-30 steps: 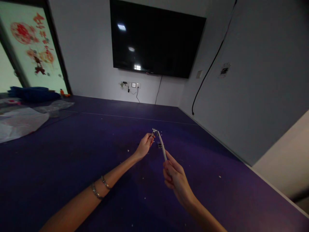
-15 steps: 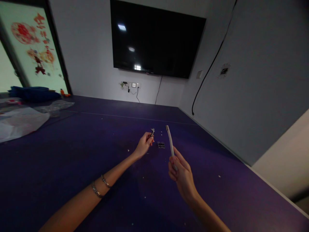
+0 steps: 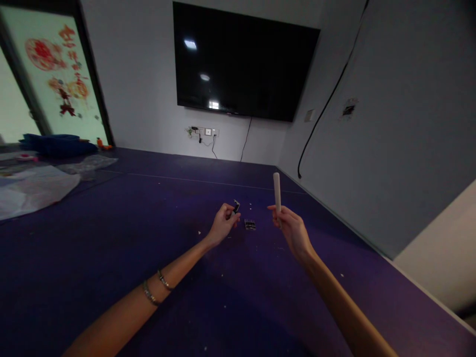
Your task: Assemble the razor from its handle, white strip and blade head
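Note:
My left hand (image 3: 223, 223) is closed in a pinch on a small dark piece with a silvery edge (image 3: 237, 205); its lower part is hidden by the fingers. In my right hand (image 3: 292, 225) a white toothbrush (image 3: 277, 192) stands almost upright, gripped low between thumb and fingers. Its bristles cannot be made out from this angle. Between the hands, a small dark square piece (image 3: 250, 225) resembling a circuit board lies on the purple surface (image 3: 178, 292). The brush is apart from both small pieces.
White crumbs (image 3: 199, 232) are scattered over the surface. To the left lie a clear plastic sheet (image 3: 40, 186) and a dark blue cloth bundle (image 3: 57, 145). A black cable (image 3: 323, 111) hangs on the right wall, and a television (image 3: 241, 62) is mounted ahead.
My right hand has moved right and slightly up, turning the toothbrush more upright. The small piece in my left hand has tilted, showing more of its dark face.

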`<state>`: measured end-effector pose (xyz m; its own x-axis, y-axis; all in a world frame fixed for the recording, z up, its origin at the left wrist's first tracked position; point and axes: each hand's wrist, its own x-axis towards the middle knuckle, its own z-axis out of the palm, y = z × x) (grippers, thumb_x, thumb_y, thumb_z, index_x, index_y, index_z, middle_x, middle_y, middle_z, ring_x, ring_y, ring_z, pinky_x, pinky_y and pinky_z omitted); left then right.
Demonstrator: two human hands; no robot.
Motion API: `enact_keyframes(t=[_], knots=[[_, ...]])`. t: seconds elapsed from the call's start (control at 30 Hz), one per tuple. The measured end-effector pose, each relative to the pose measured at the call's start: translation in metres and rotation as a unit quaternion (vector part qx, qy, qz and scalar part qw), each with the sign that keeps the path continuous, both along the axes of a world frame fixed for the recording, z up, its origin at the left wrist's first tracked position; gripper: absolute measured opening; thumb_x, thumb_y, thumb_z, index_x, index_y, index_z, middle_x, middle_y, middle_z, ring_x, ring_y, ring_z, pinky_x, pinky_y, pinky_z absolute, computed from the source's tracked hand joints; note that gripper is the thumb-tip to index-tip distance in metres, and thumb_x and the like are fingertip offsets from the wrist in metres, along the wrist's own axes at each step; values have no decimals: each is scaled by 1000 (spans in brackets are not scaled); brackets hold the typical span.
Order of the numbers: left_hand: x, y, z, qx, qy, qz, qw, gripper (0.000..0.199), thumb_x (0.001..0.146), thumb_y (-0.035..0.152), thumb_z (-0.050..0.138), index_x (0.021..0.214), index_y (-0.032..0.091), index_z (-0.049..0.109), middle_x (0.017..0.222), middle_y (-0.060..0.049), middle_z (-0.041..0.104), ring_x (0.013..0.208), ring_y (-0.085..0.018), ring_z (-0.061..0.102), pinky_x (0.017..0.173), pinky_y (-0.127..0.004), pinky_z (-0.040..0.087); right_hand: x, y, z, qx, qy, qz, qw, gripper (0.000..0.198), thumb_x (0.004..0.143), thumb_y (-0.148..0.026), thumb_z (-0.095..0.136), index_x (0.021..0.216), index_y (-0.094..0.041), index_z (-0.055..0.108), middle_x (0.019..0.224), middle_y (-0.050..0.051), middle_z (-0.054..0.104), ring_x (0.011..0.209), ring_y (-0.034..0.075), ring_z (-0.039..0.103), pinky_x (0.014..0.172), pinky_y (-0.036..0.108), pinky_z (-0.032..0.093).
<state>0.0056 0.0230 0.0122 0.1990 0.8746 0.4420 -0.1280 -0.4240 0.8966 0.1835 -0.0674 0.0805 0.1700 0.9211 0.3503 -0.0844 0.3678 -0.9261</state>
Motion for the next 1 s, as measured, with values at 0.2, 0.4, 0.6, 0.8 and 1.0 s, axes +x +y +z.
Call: enact_keyframes(t=[0.2, 0.4, 0.6, 0.8, 1.0], knots=[[3, -5, -1, -10, -9, 14, 1000, 26, 75, 34, 58, 81, 20, 37, 54, 10, 47, 41, -5, 41, 43, -18, 31, 15, 25, 20, -37, -184, 26, 982, 48, 76, -56, 48, 59, -15, 64, 46, -4, 36, 45, 8, 30, 47, 25, 23], [6, -17, 3, -18, -2, 31, 999, 23, 75, 30, 59, 82, 19, 39, 55, 9, 46, 44, -6, 41, 45, -19, 32, 21, 30, 15, -75, -338, -4, 938, 47, 70, -58, 56, 53, -14, 64, 42, -4, 37, 41, 7, 29, 44, 24, 18], [5, -18, 3, -8, 8, 33, 999, 21, 76, 29, 58, 81, 19, 40, 58, 7, 49, 46, -6, 42, 47, -20, 31, 26, 28, 18, -59, -390, -5, 919, 48, 71, -58, 55, 52, -14, 64, 43, -3, 37, 42, 7, 28, 43, 23, 17], [2, -17, 3, -4, 2, 45, 999, 21, 76, 29, 57, 83, 18, 40, 61, 5, 51, 50, -7, 45, 51, -20, 33, 39, 30, 19, -64, -437, -37, 896, 51, 71, -60, 54, 54, -14, 65, 44, -3, 37, 43, 7, 28, 43, 23, 18], [4, -20, 4, -3, 4, 36, 999, 22, 76, 29, 58, 82, 19, 40, 61, 6, 50, 52, -8, 46, 52, -20, 33, 33, 29, 19, -44, -444, -20, 895, 51, 73, -60, 51, 56, -14, 64, 45, -3, 38, 44, 7, 30, 44, 23, 20]])
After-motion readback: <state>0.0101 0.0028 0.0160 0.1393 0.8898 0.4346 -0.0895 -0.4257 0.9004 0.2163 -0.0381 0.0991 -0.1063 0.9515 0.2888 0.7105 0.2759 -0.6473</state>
